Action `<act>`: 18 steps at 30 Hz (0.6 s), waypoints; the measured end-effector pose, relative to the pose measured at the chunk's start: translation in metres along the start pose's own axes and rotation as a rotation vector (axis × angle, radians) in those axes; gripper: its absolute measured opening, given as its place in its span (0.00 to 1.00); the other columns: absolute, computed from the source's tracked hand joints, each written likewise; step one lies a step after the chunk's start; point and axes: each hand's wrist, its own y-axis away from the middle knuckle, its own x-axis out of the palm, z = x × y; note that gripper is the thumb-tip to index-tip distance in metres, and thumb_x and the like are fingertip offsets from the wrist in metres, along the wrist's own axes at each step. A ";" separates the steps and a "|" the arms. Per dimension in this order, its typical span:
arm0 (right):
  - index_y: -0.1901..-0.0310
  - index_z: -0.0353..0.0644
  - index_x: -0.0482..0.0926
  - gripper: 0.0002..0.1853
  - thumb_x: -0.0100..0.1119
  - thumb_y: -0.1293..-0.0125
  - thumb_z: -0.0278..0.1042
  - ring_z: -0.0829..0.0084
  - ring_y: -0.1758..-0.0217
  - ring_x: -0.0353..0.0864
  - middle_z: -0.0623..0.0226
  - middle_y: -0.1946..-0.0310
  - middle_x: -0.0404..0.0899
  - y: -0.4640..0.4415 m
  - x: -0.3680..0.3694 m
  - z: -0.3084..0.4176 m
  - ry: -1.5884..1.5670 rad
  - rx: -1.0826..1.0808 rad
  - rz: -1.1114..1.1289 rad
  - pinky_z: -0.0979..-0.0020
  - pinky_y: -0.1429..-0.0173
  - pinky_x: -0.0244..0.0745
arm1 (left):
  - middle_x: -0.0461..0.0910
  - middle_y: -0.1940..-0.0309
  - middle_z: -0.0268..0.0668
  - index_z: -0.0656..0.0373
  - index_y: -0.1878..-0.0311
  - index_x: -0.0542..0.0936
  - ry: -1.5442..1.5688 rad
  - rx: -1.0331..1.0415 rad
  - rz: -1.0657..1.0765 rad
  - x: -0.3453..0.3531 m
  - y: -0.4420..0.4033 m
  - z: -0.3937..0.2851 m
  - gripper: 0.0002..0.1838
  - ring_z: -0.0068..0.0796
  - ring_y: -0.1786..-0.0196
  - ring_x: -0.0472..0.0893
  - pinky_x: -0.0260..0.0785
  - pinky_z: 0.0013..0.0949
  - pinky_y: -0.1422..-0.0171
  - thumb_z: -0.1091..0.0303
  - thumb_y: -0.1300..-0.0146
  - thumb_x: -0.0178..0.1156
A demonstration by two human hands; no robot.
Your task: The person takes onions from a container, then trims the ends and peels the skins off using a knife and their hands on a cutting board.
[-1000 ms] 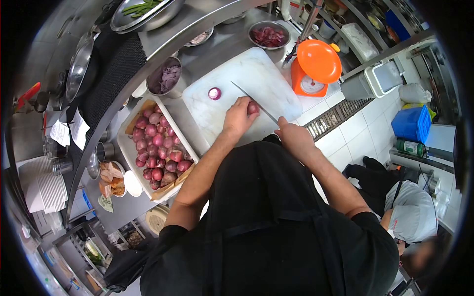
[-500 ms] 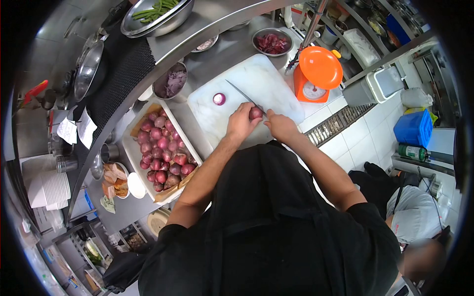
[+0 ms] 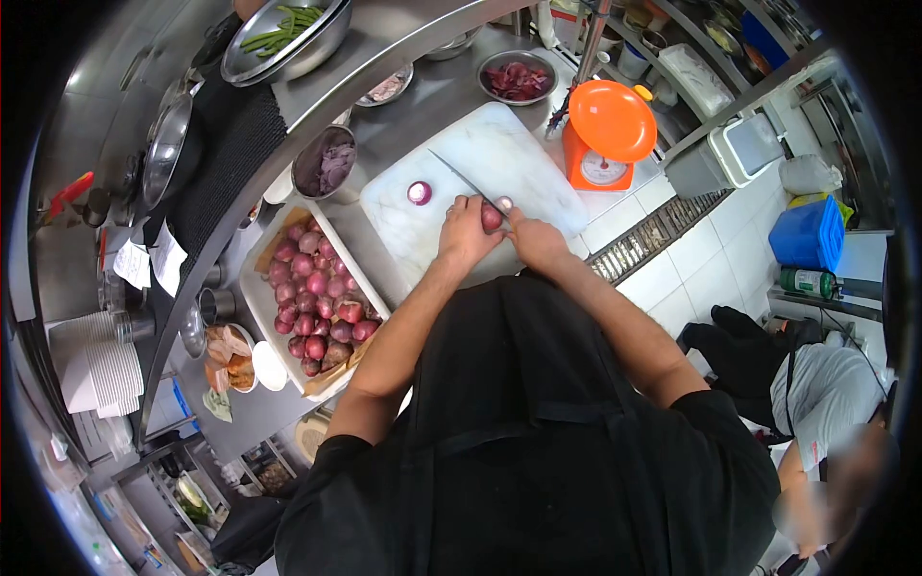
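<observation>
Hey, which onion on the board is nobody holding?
The lone onion with its pale face up; the left hand grips the other onion beside the knife.

From my remote seat I count two hands: one left hand (image 3: 468, 233) and one right hand (image 3: 536, 242). They share one knife (image 3: 456, 174) and one cutting board (image 3: 485, 139) carrying two onions, one held onion (image 3: 492, 220) and one loose onion (image 3: 420, 193). I see one white tray (image 3: 257, 309) with more than twenty tray onions (image 3: 317, 282), overlapping too much for me to give an exact figure. The surface (image 3: 427, 96) also gives me one orange scale (image 3: 611, 134), one bowl of red peelings (image 3: 519, 100) and one metal pot of purple pieces (image 3: 305, 175). Farther off I get one blue bin (image 3: 805, 235), one green cylinder (image 3: 807, 282), two paper slips (image 3: 166, 257) and one other person (image 3: 834, 384); the stacked plates (image 3: 113, 370) I cannot number
</observation>
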 end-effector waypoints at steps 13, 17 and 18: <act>0.34 0.37 0.68 0.21 0.57 0.21 0.38 0.41 0.48 0.89 0.43 0.54 0.89 0.000 -0.002 -0.003 -0.004 0.041 0.032 0.43 0.44 0.82 | 0.85 0.46 0.47 0.58 0.39 0.77 0.322 -0.019 -0.112 -0.005 0.013 0.002 0.31 0.51 0.42 0.85 0.78 0.48 0.35 0.63 0.45 0.77; 0.38 0.38 0.70 0.19 0.59 0.21 0.40 0.41 0.49 0.89 0.44 0.55 0.89 0.002 -0.011 -0.005 -0.036 0.038 -0.019 0.43 0.44 0.82 | 0.86 0.47 0.49 0.60 0.38 0.74 0.511 0.018 -0.144 0.021 0.011 0.022 0.32 0.51 0.43 0.87 0.78 0.45 0.36 0.63 0.43 0.78; 0.39 0.38 0.71 0.18 0.59 0.21 0.40 0.41 0.49 0.89 0.44 0.55 0.89 0.007 -0.016 -0.002 -0.034 0.042 -0.042 0.43 0.45 0.82 | 0.85 0.47 0.49 0.60 0.38 0.75 0.481 0.048 -0.160 0.022 0.013 0.024 0.32 0.51 0.43 0.86 0.79 0.45 0.37 0.63 0.43 0.78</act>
